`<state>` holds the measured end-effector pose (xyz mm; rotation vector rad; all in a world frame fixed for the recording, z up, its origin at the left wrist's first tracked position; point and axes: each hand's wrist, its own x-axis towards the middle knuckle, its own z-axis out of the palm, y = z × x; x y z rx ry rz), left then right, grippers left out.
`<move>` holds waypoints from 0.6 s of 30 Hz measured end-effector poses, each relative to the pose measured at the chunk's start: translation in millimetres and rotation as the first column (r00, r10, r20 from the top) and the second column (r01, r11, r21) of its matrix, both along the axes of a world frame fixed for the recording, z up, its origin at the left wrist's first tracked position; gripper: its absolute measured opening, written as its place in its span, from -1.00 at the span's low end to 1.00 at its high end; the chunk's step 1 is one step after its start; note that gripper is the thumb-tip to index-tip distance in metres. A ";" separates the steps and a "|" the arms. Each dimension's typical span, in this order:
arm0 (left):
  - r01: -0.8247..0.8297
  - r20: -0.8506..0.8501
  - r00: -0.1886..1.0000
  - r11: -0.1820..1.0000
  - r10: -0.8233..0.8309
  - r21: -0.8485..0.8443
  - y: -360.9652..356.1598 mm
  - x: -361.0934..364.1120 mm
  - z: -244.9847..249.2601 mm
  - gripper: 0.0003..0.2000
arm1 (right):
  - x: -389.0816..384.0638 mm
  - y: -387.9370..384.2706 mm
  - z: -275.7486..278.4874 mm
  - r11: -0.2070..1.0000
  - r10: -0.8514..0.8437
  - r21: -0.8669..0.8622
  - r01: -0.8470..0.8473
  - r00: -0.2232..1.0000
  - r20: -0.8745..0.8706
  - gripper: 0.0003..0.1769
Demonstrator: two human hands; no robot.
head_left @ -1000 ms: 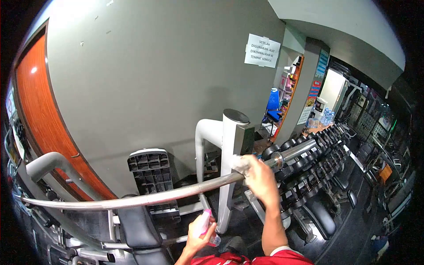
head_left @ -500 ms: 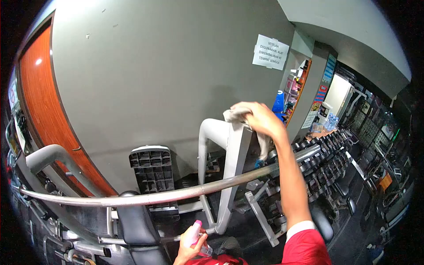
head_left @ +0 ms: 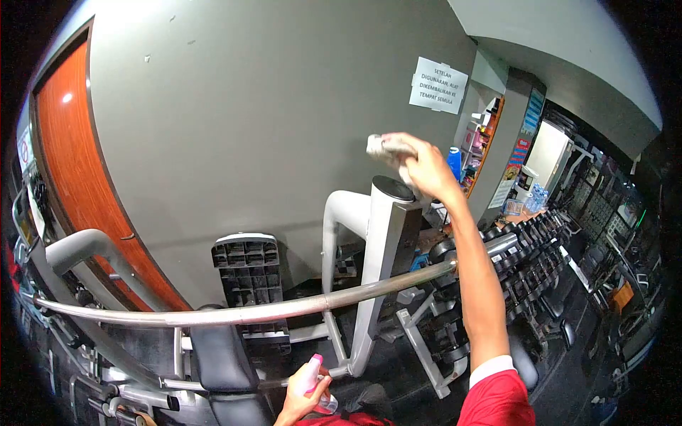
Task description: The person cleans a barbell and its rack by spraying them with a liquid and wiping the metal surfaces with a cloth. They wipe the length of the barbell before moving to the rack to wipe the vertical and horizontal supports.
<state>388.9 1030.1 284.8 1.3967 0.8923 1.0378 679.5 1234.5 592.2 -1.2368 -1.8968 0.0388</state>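
Note:
My right hand (head_left: 428, 170) is raised above a grey metal post (head_left: 383, 234), its fingers closed around a light-coloured cloth (head_left: 389, 148). Below the cloth, the post's round black end cap (head_left: 393, 187) shows, apart from the cloth. Low in front of my body, my left hand (head_left: 304, 399) grips a spray bottle (head_left: 310, 376) with a pink top and a clear lower part. A long curved metal bar (head_left: 284, 312) runs across the view, passing behind my right forearm.
A black padded bench (head_left: 224, 358) stands at lower left, near a black ribbed plastic step (head_left: 249, 273) leaning by the wall. Racks of dumbbells (head_left: 526, 248) line the right. A wooden door (head_left: 85, 170) is at left, and a paper sign (head_left: 438, 85) hangs on the wall.
My right hand has lifted the cloth up off the top of the post, uncovering the black cap. My left hand keeps hold of the spray bottle in nearly the same place.

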 end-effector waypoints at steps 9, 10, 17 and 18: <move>0.035 -0.019 0.999 0.998 -0.034 0.044 1.0 9.1 10.8 -0.86 | 14.6 33.3 -18.8 0.964 0.047 -0.267 0.008 0.979 0.200 -0.61; 0.045 0.014 0.999 0.998 -0.045 0.042 -1.1 10.3 12.0 -0.86 | 11.6 32.7 -21.1 0.964 -0.054 -0.245 0.102 0.979 0.196 -0.61; 0.061 0.120 0.992 0.993 -0.049 -0.098 -9.0 8.8 4.7 -0.81 | -15.5 -69.6 -54.6 0.985 -0.166 0.000 0.170 0.965 -0.205 -0.51; 0.073 0.114 0.992 0.992 -0.060 -0.107 -8.9 7.7 7.9 -0.79 | -17.3 -75.0 -77.5 0.956 -0.182 0.179 0.231 0.950 -0.253 -0.45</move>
